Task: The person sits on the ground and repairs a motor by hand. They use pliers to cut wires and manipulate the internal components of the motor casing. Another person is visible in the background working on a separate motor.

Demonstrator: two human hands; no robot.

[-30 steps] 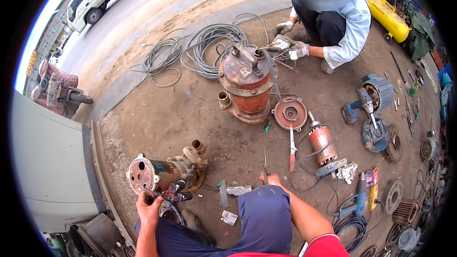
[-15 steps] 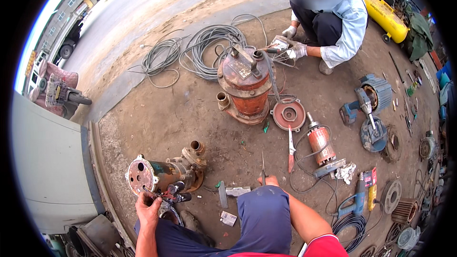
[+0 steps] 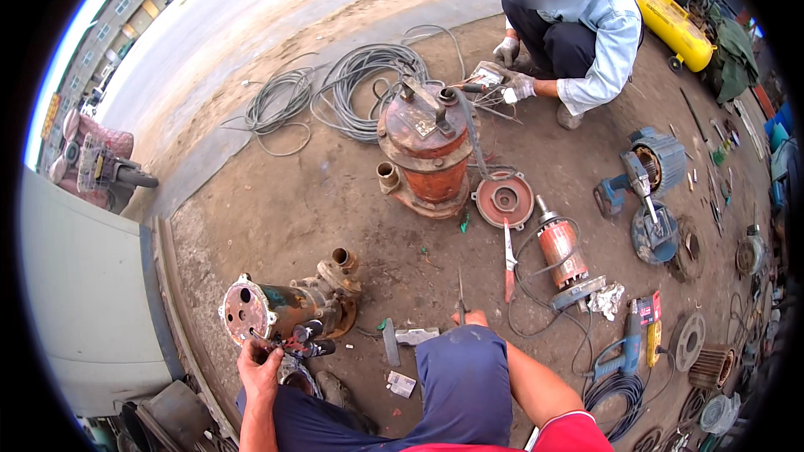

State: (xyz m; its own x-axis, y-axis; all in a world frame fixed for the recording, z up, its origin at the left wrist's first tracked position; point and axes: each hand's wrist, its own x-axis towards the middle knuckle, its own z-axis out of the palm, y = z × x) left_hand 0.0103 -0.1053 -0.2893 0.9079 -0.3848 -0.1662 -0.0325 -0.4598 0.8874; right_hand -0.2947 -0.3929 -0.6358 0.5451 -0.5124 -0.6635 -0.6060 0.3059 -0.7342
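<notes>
My left hand [image 3: 258, 365] pinches something small and dark, too small to make out, beside the flanged end of a rusty cylindrical pump housing [image 3: 293, 305] lying on its side. Black-and-red parts [image 3: 306, 339] lie against that hand's fingertips, above a metal ring [image 3: 297, 377] by my foot. My right hand [image 3: 473, 318], partly behind my raised knee, is closed on a thin, pointed metal tool [image 3: 461, 297] standing up from it. A grey metal block [image 3: 416, 336] and a flat plate [image 3: 391, 343] lie left of the tool. A red-handled knife [image 3: 508, 276] lies above and right.
An upright red pump [image 3: 427, 176] stands ahead beside cable coils [image 3: 356, 92]. A crouching co-worker [image 3: 599, 59] in gloves holds wires. Rightward lie a red rotor [image 3: 561, 251], drill [image 3: 615, 192], heat gun [image 3: 628, 351] and yellow compressor [image 3: 670, 17]. A pale panel [image 3: 92, 276] is leftward.
A white truck on the road has moved leftward and out of sight. The view has shifted slightly; my two hands stay in almost the same places.
</notes>
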